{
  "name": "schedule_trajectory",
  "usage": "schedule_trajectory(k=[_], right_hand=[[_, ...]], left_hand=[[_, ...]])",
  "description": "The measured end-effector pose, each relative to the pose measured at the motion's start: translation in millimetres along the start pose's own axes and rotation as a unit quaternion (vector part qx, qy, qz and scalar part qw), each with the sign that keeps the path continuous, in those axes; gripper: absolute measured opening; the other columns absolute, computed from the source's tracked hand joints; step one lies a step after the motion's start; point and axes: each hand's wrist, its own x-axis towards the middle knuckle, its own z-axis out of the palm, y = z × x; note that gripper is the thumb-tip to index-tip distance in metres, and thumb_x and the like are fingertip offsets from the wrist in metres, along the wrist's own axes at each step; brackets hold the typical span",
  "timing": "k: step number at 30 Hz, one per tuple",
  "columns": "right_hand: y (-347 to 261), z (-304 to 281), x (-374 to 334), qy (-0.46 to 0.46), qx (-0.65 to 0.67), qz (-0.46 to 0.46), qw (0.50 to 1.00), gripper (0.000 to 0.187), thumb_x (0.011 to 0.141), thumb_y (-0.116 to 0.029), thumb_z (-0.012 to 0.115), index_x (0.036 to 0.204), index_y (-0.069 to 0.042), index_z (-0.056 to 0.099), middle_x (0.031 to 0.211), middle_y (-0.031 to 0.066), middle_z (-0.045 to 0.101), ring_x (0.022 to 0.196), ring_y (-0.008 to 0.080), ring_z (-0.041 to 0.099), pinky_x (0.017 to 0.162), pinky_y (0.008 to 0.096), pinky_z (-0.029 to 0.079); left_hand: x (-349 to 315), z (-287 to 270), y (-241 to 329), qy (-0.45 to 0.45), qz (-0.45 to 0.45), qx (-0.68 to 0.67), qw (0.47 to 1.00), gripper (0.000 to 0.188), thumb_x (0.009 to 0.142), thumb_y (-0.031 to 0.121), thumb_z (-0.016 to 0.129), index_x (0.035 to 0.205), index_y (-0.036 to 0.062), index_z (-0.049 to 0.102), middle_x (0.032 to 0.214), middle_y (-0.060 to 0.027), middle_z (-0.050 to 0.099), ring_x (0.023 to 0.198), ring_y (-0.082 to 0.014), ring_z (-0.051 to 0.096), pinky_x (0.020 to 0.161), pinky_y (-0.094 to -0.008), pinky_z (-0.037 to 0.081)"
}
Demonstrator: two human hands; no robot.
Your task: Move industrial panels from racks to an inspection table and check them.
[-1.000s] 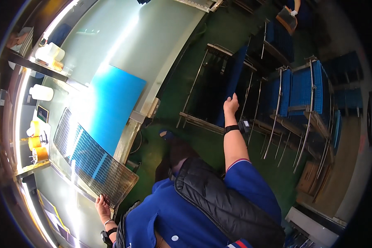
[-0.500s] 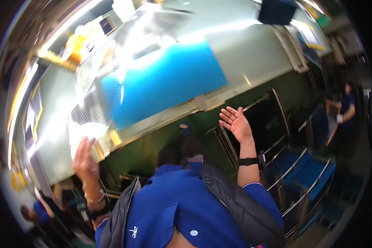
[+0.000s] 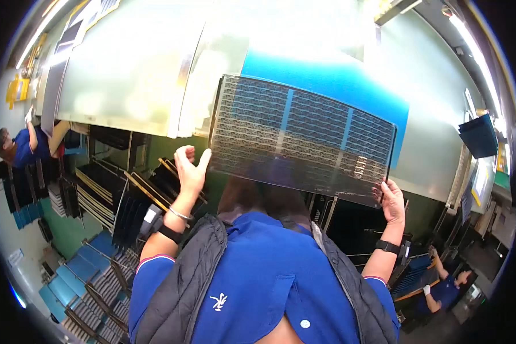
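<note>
A thin dark see-through panel (image 3: 304, 135), covered with rows of a fine repeating pattern, is held up in front of me, slightly tilted. My right hand (image 3: 393, 202) grips its lower right corner, thumb and fingers around the edge. Beside the lower left edge is my left hand (image 3: 192, 169), with thumb and fingers apart; its thumb tip is close to the edge, and whether it touches I cannot tell. Behind the panel a blue mat (image 3: 398, 117) lies on the pale, glossy worktable (image 3: 120, 74), partly covered from view by the panel.
Racks with dark panels (image 3: 97, 198) stand below the table on the left. Further down are racks with blue sheets (image 3: 89, 258). A co-worker (image 3: 26, 146) is at the far left, another (image 3: 447, 289) at the lower right. A dark board (image 3: 479, 136) hangs at the right.
My view has swung to the left. Before, both hands were apart and my right hand was empty; now the right hand holds the patterned panel, raised over the mat's near side.
</note>
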Motion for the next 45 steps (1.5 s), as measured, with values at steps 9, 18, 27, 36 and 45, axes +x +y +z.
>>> schedule_trajectory(k=[9,18,27,36,45], right_hand=[[-33.0,-0.8,54.2,0.081,-0.109,-0.213,0.968,0.022,0.089,-0.009,0.062,0.111,-0.006,0.063,0.093,-0.0034,0.064,0.079,0.0056,0.059,0.07,0.0204,0.047],[-29.6,-36.2,108.0,0.213,-0.22,-0.29,0.907,0.034,0.087,-0.01,0.067,0.118,0.002,0.06,0.102,0.0028,0.065,0.088,0.0071,0.058,0.081,0.0213,0.046],[-25.4,-22.9,104.1,0.233,-0.183,-0.295,0.908,0.035,0.087,-0.007,0.066,0.118,0.006,0.058,0.106,0.0069,0.064,0.093,0.0106,0.06,0.086,0.0234,0.046],[-20.9,-26.3,100.5,0.213,-0.164,-0.292,0.918,0.036,0.088,-0.008,0.065,0.121,0.004,0.057,0.11,0.0063,0.064,0.096,0.0101,0.059,0.087,0.0225,0.044],[-25.7,-17.6,99.8,0.226,-0.139,-0.285,0.921,0.031,0.087,-0.007,0.066,0.115,0.004,0.06,0.103,0.0052,0.064,0.09,0.0095,0.059,0.083,0.0226,0.046]], left_hand=[[93.7,6.8,97.7,-0.294,-0.054,-0.313,0.901,0.045,0.086,0.005,0.063,0.128,0.0026,0.049,0.107,-0.01,0.064,0.083,-0.0133,0.063,0.068,-0.0256,0.052],[155.1,25.9,84.6,-0.341,0.28,0.009,0.897,0.054,0.083,0.003,0.062,0.133,0.0209,0.051,0.139,-0.0138,0.044,0.129,-0.0254,0.043,0.103,-0.0367,0.039],[152.4,25.9,79.7,-0.355,0.298,0.069,0.883,0.065,0.077,0.01,0.068,0.135,0.0287,0.048,0.15,-0.0112,0.027,0.142,-0.0281,0.016,0.115,-0.0448,0.013],[147.8,19.5,88.6,-0.32,0.336,0.14,0.875,0.065,0.076,0.021,0.073,0.134,0.0332,0.048,0.146,-0.0124,0.035,0.141,-0.0291,0.021,0.112,-0.0454,0.022],[144.5,21.7,89.7,-0.294,0.341,0.178,0.875,0.063,0.077,0.024,0.071,0.135,0.0319,0.048,0.145,-0.0082,0.039,0.14,-0.0283,0.023,0.111,-0.0438,0.026]])
